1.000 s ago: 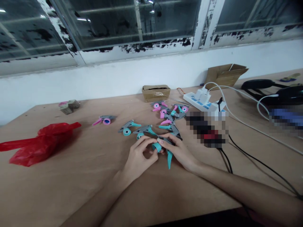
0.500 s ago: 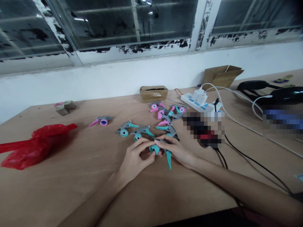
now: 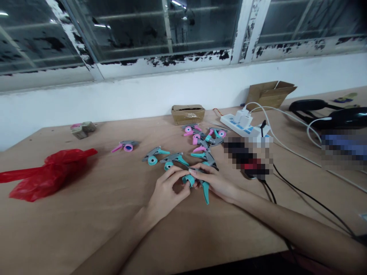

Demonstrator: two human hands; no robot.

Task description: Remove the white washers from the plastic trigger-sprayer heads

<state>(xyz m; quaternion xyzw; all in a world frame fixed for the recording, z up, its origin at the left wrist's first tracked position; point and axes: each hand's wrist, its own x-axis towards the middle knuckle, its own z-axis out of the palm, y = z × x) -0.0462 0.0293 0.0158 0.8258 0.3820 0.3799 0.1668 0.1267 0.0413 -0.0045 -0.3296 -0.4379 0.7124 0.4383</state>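
Near the front middle of the table, both my hands hold one trigger spray head with a grey body, a teal screw collar [image 3: 188, 180] and a teal trigger [image 3: 205, 192]. My left hand [image 3: 168, 189] has its fingers closed at the collar. Around the grey body, my right hand [image 3: 216, 181] is closed, with the trigger sticking out below it towards me. Just beyond my hands lie teal-and-grey spray heads [image 3: 156, 154], [image 3: 173, 159]. Another teal spray head [image 3: 207, 157] rests behind my right hand. My fingers hide part of the held body.
Several pink and teal spray heads [image 3: 196, 138] cluster before a small cardboard box [image 3: 187, 114]. One pink spray head [image 3: 126, 146] and a red plastic bag [image 3: 54, 172] lie left. A power strip [image 3: 243, 126], cables and an open carton [image 3: 266, 95] occupy the right.
The whole view has shifted slightly. My hands keep the same hold on the spray head, and nothing on the table has visibly moved.
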